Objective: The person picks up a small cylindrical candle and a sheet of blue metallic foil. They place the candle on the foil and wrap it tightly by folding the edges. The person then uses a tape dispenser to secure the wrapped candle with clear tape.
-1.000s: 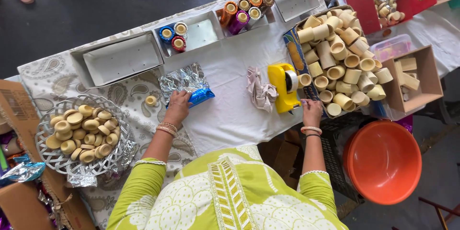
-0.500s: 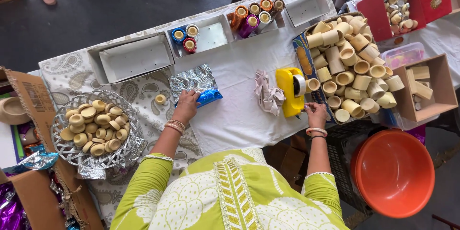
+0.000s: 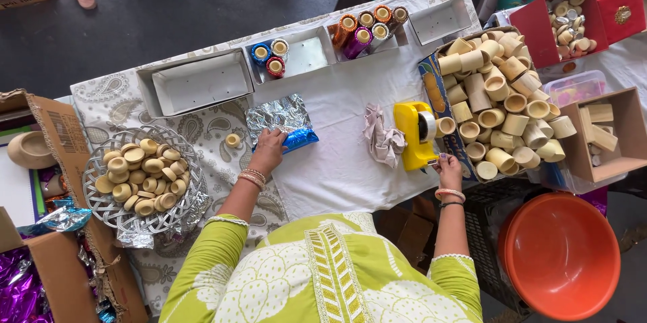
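Foil sheet [image 3: 280, 119] under left hand [image 3: 268, 151]; right hand [image 3: 448, 168] pinching tape end.

Cloth-covered table [image 3: 337, 168]: trays, foil, basket

My left hand [image 3: 268, 150] lies flat on the crinkled foil sheet [image 3: 278, 118], silver on top with a blue edge showing at its lower right, spread on the white-clothed counter [image 3: 337, 161]. To the right of the foil stands the yellow tape dispenser [image 3: 414, 133], upright, its roll at the top; my right hand's fingers [image 3: 441, 160] touch its lower end.
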